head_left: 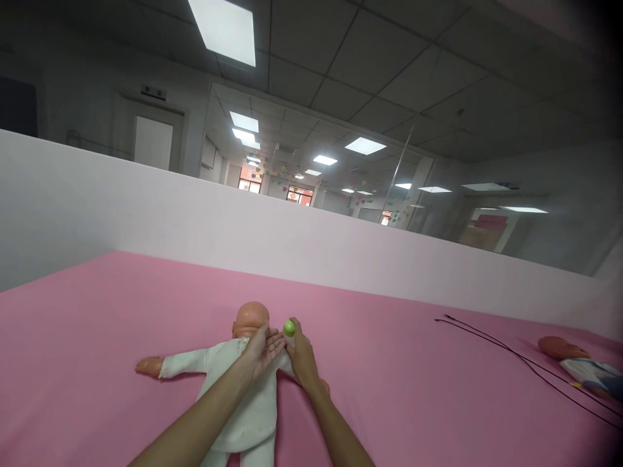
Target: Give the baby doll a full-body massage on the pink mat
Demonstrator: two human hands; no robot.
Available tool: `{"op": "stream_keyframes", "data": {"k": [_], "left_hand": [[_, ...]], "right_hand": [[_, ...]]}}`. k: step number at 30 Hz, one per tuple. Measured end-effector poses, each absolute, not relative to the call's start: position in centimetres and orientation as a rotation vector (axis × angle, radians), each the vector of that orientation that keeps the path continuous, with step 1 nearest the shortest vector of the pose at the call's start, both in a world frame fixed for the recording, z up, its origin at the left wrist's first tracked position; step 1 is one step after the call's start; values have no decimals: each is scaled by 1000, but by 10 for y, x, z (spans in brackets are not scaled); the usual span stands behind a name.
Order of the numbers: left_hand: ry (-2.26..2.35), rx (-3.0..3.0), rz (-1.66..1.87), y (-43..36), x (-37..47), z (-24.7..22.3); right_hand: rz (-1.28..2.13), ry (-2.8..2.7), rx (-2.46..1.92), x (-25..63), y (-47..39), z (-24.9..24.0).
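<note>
A baby doll in white clothes lies on the pink surface, its head toward the wall and one arm stretched out to the left. Over its upper chest, my left hand is open, palm up, with the fingers pointing right. My right hand is wrapped round a small bottle with a round green top, just to the right of my left fingertips. Most of the bottle's body is hidden by the hand.
Black cables run across the pink surface on the right. Beyond them lies a second doll at the right edge. A low white wall borders the far side, with a window above it.
</note>
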State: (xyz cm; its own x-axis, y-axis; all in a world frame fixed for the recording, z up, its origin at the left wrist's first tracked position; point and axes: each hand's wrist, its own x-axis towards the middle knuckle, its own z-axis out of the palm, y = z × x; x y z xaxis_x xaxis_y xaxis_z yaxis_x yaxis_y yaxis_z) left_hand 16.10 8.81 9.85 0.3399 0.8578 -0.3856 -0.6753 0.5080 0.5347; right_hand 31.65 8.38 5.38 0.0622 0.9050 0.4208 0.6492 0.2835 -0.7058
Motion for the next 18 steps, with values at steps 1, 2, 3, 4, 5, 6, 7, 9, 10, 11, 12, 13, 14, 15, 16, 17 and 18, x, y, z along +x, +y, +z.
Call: {"op": "stream_keyframes", "data": {"k": [1,2,3,4,5,6,7,9,10,11,12,13,14,15,16,17,18], "left_hand": [[687,278,1003,92,164,97],[682,254,991,96,167,96],[675,232,980,100,170,96],[665,211,972,103,172,95],[653,194,965,107,174,95],[640,179,958,110,176,95],[626,167,952,112,178,96],[600,147,947,116,181,96],[589,140,950,117,182,96],[581,133,955,119,183,96],[574,127,960,119,184,95],[569,122,964,120,185,95],[566,120,965,121,186,94],[563,120,963,121,187,93],[560,123,959,121,187,92],[559,128,954,121,187,91],[558,137,949,121,187,91]], "right_hand": [[382,-1638,-1452,319,88,51],[404,-1613,-1458,321,91,49],[420,-1594,-1459,323,95,47],[431,-1584,-1458,324,99,45],[439,-1582,-1457,326,102,43],[443,-1588,-1457,327,105,42],[442,-1596,-1457,329,108,41],[449,-1614,-1465,331,112,39],[453,-1619,-1467,331,114,38],[441,-1619,-1470,332,115,37],[410,-1618,-1471,333,116,35],[366,-1623,-1470,335,117,33],[319,-1639,-1472,336,117,31],[278,-1668,-1474,338,118,29],[251,-1709,-1477,340,120,27],[241,-1753,-1483,343,121,25],[240,-1794,-1489,346,122,23]]}}
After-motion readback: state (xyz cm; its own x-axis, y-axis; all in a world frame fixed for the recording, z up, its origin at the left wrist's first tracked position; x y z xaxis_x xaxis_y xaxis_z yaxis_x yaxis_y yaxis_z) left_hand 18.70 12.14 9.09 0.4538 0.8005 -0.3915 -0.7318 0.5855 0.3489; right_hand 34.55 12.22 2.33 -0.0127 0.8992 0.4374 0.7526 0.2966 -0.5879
